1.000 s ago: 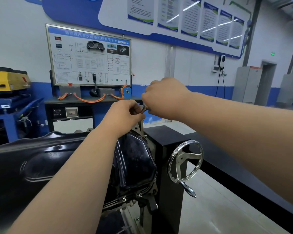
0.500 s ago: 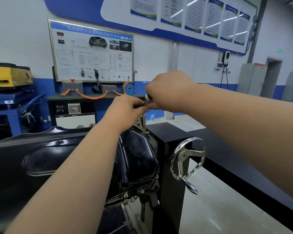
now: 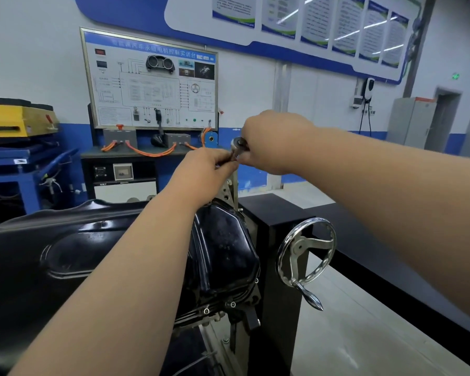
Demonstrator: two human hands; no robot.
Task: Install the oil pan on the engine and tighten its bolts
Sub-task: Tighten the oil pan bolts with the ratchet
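Looking from the head camera, the left hand [image 3: 204, 172] pinches the shaft below a ratchet [image 3: 238, 144] head, while the right hand [image 3: 272, 142] curls round its handle, both above the far edge of the black oil pan [image 3: 223, 248]. The pan lies on the engine [image 3: 198, 320], with bolts [image 3: 206, 310] seated along its near rim, beside the chrome handwheel [image 3: 299, 246] on the black stand [image 3: 278, 308].

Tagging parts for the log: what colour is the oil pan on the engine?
The oil pan is glossy black; the head view shows it best.
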